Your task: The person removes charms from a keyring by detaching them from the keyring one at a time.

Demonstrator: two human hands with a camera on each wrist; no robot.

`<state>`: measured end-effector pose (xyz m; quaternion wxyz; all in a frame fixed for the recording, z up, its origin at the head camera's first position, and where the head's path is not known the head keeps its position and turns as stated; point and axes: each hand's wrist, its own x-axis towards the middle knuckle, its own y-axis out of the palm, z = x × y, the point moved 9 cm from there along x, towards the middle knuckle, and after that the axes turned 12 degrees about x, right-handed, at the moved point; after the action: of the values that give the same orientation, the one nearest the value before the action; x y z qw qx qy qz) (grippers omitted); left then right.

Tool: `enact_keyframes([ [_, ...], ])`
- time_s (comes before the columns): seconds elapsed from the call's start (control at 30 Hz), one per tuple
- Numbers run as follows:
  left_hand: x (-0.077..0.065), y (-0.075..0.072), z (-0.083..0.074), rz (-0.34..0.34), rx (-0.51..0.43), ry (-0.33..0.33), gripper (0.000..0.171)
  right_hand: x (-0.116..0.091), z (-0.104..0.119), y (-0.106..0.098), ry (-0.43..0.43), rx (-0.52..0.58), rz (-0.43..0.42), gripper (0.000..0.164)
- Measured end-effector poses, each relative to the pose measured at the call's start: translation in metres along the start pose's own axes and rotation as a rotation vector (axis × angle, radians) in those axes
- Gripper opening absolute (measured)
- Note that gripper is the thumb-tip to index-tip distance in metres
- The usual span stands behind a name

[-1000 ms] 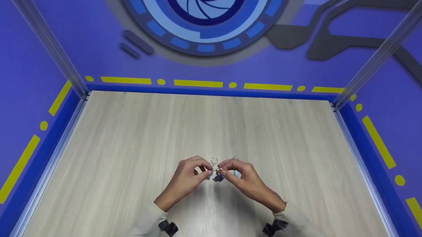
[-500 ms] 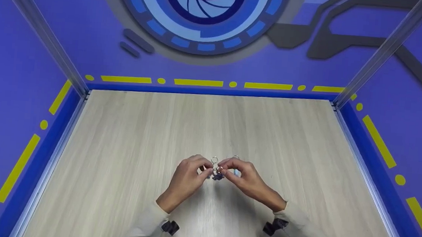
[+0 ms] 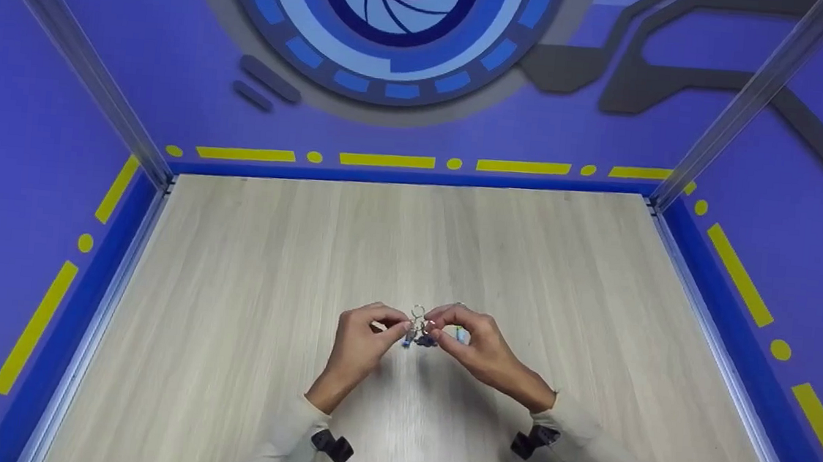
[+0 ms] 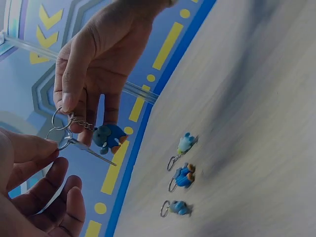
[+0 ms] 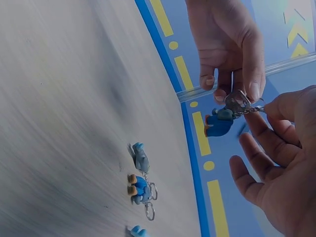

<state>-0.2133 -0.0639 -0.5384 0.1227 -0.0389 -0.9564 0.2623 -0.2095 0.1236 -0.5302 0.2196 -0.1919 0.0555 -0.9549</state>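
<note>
My left hand pinches a small metal ring between thumb and fingertips; a flat silver key hangs from it in the left wrist view. Facing it, my right hand grips the split ring of a keychain. From that ring a short chain leads to a blue elephant figurine with orange feet, hanging in the air. The two rings overlap between the fingertips; whether they are linked I cannot tell. In the right wrist view the key's broad head sits just above the elephant.
Several more animal keychains lie on the wooden table below the hands: a light blue one, a blue one with orange feet and a grey-blue one. Blue printed panels enclose the table at the back and sides.
My left hand has shifted slightly left, showing more of a small blue figure beneath its fingers. The right hand stays nearly still and keeps its grip; the dark figurine below has turned a little.
</note>
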Motion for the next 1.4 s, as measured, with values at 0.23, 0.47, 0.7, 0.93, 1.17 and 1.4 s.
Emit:
enact_keyframes([
  [0.23, -0.002, 0.005, 0.01, -0.053, -0.104, -0.089, 0.007, 0.001, 0.001, -0.001, -0.022, 0.005, -0.027, 0.004],
  [0.47, -0.005, 0.009, 0.014, -0.12, -0.22, -0.131, 0.004, 0.001, 0.002, -0.002, -0.033, 0.004, -0.061, 0.006],
  [0.7, -0.006, 0.017, 0.019, -0.131, -0.392, -0.164, 0.01, 0.002, 0.004, -0.002, -0.04, 0.043, -0.087, 0.004],
  [0.93, -0.004, 0.022, 0.019, -0.057, -0.36, -0.155, 0.008, -0.001, -0.001, -0.004, -0.013, 0.089, -0.087, 0.004],
  [1.17, -0.001, 0.019, 0.012, 0.035, -0.192, -0.072, 0.006, -0.004, -0.006, -0.007, 0.036, 0.096, -0.074, 0.004],
  [1.4, 0.001, 0.011, -0.008, 0.002, 0.023, 0.098, 0.005, -0.003, -0.007, -0.008, 0.066, 0.05, -0.044, 0.005],
])
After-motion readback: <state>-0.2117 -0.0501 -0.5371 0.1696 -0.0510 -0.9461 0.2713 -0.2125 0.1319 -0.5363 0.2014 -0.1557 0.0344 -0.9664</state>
